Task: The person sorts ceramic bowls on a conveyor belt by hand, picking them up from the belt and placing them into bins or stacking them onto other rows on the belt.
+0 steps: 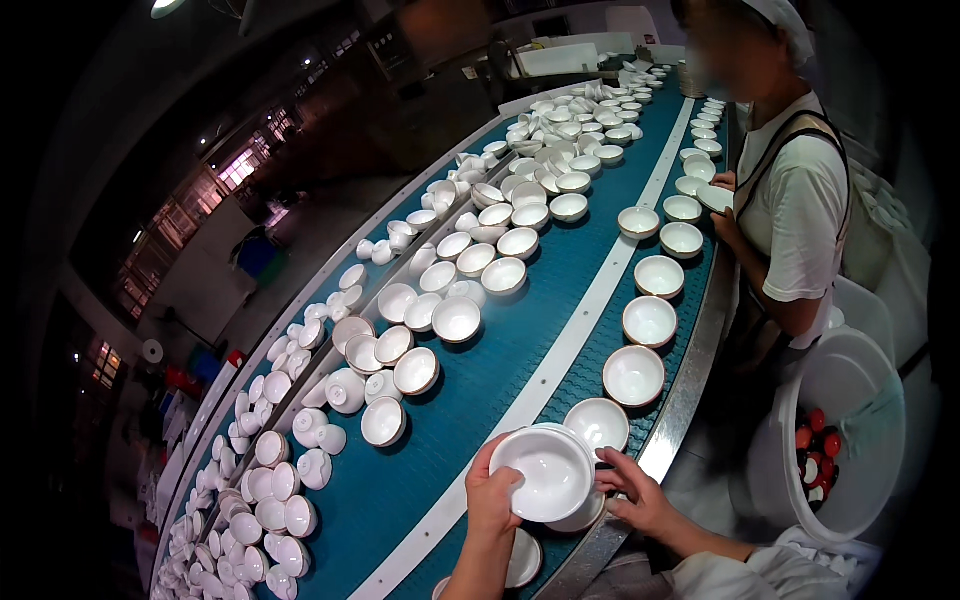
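Note:
My left hand (492,500) grips a white bowl (541,478) by its left side, thumb inside the rim; a second rim shows behind it, perhaps a nested bowl. At that bowl's right, my right hand (630,500) has its fingers apart and slightly curled, close to or touching the rims there. Another white bowl (597,418) rests just beyond on the blue belt (500,395), in a row of upright bowls (633,375) along the right lane. Part of a bowl below the held one is hidden.
Heaped white bowls (455,318) cover the left lanes, some overturned. A white strip (575,330) divides the belt, edged by a metal rail (672,425). At right, a co-worker (800,200) holds a white dish (716,198); beside them stands a white bin (870,450) with red items inside.

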Tool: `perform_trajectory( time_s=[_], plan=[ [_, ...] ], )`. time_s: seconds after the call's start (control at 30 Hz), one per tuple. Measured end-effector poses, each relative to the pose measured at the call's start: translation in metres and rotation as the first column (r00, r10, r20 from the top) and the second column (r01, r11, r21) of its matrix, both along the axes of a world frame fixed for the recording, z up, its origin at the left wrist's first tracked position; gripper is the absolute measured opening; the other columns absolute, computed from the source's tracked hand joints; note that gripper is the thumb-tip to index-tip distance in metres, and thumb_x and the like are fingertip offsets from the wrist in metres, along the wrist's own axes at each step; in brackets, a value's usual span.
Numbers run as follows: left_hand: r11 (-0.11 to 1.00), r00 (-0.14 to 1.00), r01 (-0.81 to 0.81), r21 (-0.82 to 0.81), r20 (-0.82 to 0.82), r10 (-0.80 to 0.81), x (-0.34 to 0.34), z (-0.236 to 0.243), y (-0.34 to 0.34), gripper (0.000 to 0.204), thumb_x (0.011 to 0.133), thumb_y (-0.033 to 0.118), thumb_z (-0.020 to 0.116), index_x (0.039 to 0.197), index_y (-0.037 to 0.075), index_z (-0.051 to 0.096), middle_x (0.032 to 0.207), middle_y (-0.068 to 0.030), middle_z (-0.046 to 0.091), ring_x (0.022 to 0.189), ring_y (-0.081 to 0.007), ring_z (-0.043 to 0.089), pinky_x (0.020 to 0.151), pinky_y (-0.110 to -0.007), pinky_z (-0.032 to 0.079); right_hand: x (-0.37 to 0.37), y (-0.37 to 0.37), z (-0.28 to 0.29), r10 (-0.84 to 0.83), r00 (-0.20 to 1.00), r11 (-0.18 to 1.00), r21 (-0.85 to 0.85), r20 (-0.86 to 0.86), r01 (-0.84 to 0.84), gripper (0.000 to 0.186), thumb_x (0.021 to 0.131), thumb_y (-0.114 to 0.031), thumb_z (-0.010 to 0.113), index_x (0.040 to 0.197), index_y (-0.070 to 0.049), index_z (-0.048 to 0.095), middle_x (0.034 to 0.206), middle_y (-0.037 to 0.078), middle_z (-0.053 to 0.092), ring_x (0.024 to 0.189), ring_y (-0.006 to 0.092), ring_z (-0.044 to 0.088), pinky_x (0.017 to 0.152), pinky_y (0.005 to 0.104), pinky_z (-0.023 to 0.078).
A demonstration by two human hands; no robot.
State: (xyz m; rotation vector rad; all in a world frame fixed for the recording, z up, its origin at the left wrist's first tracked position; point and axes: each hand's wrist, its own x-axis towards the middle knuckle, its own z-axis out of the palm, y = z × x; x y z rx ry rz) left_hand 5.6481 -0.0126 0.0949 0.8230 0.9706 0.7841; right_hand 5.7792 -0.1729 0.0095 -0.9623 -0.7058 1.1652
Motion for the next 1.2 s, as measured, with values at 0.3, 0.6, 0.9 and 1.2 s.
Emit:
perform_trajectory(
  time_s=[0.3, 0.6, 0.9, 1.2],
  plan=[
    [0.824, 0.887, 0.453, 0.341, -0.267, -0.377, 0.066, 0.034, -0.11, 0.039, 0.071, -0.002, 0.047, 0.108, -0.003, 0.06, 0.125, -0.0164, 0.048, 0.116, -0.0289, 0.048, 0.1, -0.038, 0.038, 0.008, -0.063, 0.072, -0.479, 0.868, 0.817, -0.427, -0.128, 0.388, 0.052, 0.088, -0.02, 0.063, 0.132, -0.001, 0.041, 0.119, 0.01, 0.054, 0.11, 0.0153, 0.051, 0.094, 0.0289, 0.042],
    [0.376, 0.452, 0.881, 0.288, -0.274, -0.849, 0.065, 0.08, -0.153, 0.025, 0.091, 0.008, 0.049, 0.112, -0.003, 0.058, 0.116, -0.0124, 0.057, 0.096, -0.019, 0.059, 0.085, -0.029, 0.045, -0.054, -0.228, 0.118, -0.987, 0.128, 0.156, -0.775, -0.098, 0.613, 0.045, 0.088, -0.015, 0.057, 0.13, -0.001, 0.044, 0.119, 0.01, 0.056, 0.108, 0.0219, 0.055, 0.09, 0.0411, 0.045],
    [0.31, 0.274, 0.947, -0.085, -0.293, -0.916, 0.081, 0.169, -0.226, 0.019, 0.095, 0.012, 0.05, 0.103, -0.002, 0.061, 0.094, -0.0076, 0.065, 0.08, -0.0124, 0.058, 0.075, -0.025, 0.046, -0.06, -0.464, 0.144, -0.814, -0.567, -0.543, -0.509, 0.125, 0.668, 0.05, 0.085, -0.011, 0.051, 0.132, -0.003, 0.035, 0.121, 0.017, 0.051, 0.103, 0.0315, 0.06, 0.079, 0.0497, 0.056],
    [0.116, 0.072, 0.982, -0.149, -0.278, -0.958, 0.094, 0.186, -0.358, 0.018, 0.093, 0.011, 0.053, 0.101, -0.003, 0.061, 0.088, -0.0095, 0.065, 0.076, -0.0146, 0.06, 0.072, -0.026, 0.049, -0.151, -0.679, 0.187, -0.419, -0.808, -0.858, -0.471, 0.414, 0.204, 0.044, 0.083, -0.014, 0.057, 0.124, -0.002, 0.045, 0.112, 0.015, 0.056, 0.096, 0.0304, 0.061, 0.071, 0.0499, 0.058]
  ],
)
